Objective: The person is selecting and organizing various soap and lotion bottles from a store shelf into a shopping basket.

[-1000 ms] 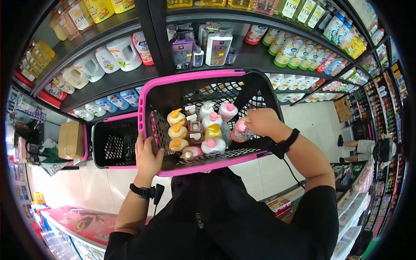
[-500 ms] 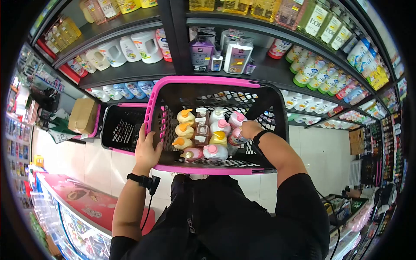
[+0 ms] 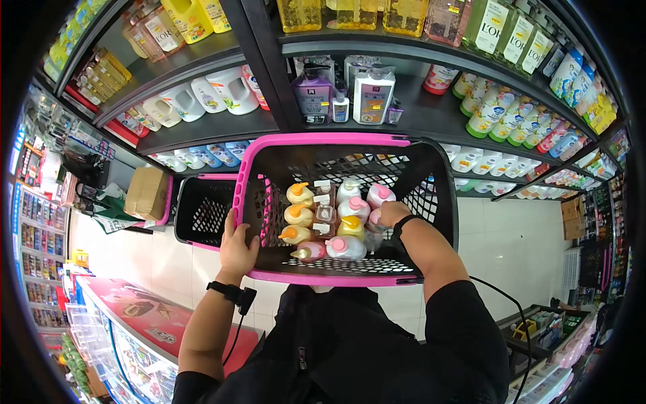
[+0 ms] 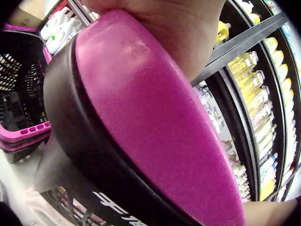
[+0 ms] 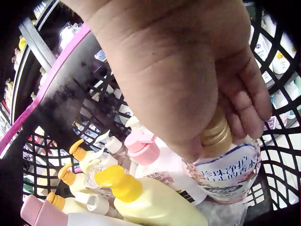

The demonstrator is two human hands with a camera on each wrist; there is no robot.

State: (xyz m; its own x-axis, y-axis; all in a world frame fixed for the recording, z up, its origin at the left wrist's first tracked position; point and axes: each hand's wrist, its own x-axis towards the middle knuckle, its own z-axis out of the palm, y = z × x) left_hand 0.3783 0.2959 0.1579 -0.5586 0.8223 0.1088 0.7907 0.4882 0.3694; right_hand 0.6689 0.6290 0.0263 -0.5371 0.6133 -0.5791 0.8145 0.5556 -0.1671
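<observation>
My right hand [image 3: 393, 214] is down inside a black shopping basket with a pink rim [image 3: 323, 140], at the right end of the bottles. In the right wrist view its thumb and fingers grip the gold top of a pink and white labelled pump bottle [image 5: 225, 174], which stands nearly upright. Beside it are a yellow pump bottle [image 5: 157, 200] and a pink-topped bottle [image 5: 143, 148]. At the basket's left end my left hand [image 3: 239, 252] holds the pink rim, thumb on the inner side and fingers outside; the left wrist view shows that hand over the rim [image 4: 150, 117].
Orange-topped bottles [image 3: 298, 214] and square clear bottles [image 3: 326, 214] fill the basket's left half. A second black basket [image 3: 205, 212] stands to the left, near a cardboard box [image 3: 147, 192]. Shelves [image 3: 431, 108] of bottles run along the front. A red-topped counter [image 3: 151, 310] is behind left.
My right hand has lowered the pink bottle from the basket's right side and moved it left against the other bottles. My left hand stays on the rim while the head view shifts.
</observation>
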